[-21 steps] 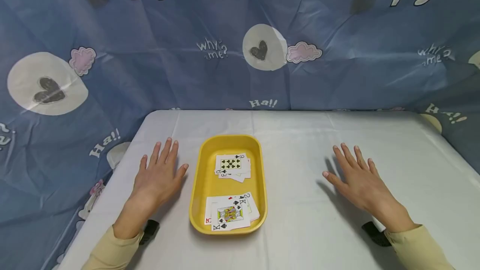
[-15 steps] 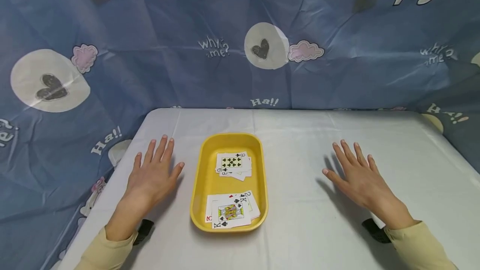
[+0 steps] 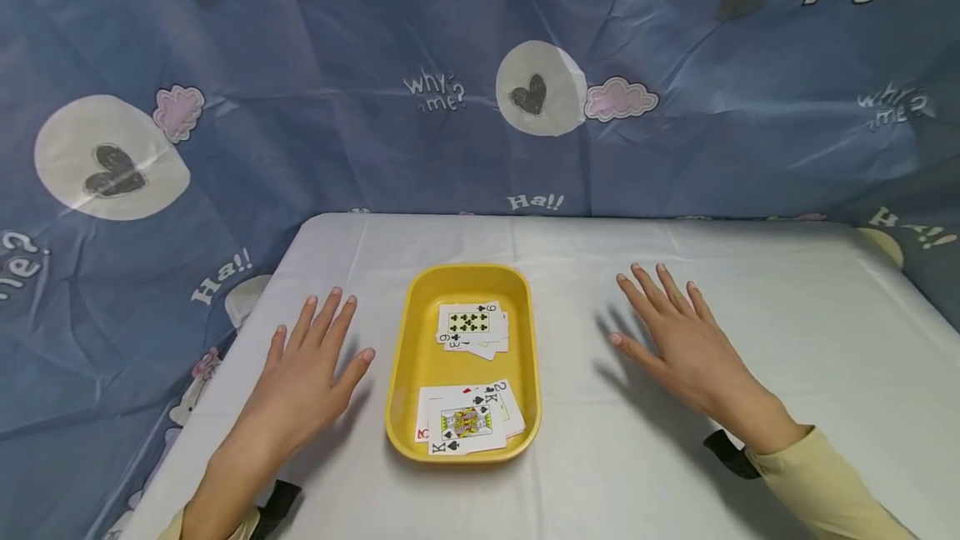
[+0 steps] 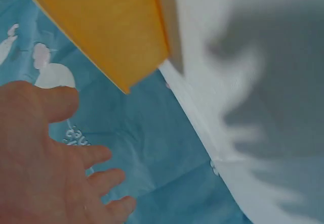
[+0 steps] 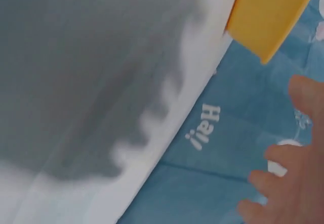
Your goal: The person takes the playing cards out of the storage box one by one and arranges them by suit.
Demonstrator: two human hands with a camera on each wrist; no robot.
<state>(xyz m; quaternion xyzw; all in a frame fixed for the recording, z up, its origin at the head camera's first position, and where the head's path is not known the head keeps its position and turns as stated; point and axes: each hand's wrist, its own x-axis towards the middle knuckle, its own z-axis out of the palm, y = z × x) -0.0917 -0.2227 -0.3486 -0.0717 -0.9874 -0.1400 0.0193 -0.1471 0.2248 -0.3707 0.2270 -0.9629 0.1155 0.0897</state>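
A yellow tray (image 3: pixel 424 365) stands on the table between the two hands in the head view. Toward its far end lies a small pile of playing cards topped by a nine of clubs (image 3: pixel 468 322). Another pile sits at its near end, with a king of spades (image 3: pixel 467 423) on top. The left hand (image 3: pixel 303 382), fingers spread and palm down, is left of the tray and apart from it. To the tray's right, the right hand (image 3: pixel 686 352) hovers above the table with straight fingers, its shadow below. Neither hand holds anything. Both wrist views show the tray's outer wall (image 4: pixel 111 27).
A white cloth (image 3: pixel 600 440) covers the table. Behind and to the left hangs a blue printed curtain (image 3: pixel 420 157) that meets the table's far edge. A dark band (image 3: pixel 729 454) shows at the right wrist.
The right hand has moved left and slightly away from the body, closer to the tray. The left hand has shifted slightly. Tray and cards keep their places while the head view drifts a little.
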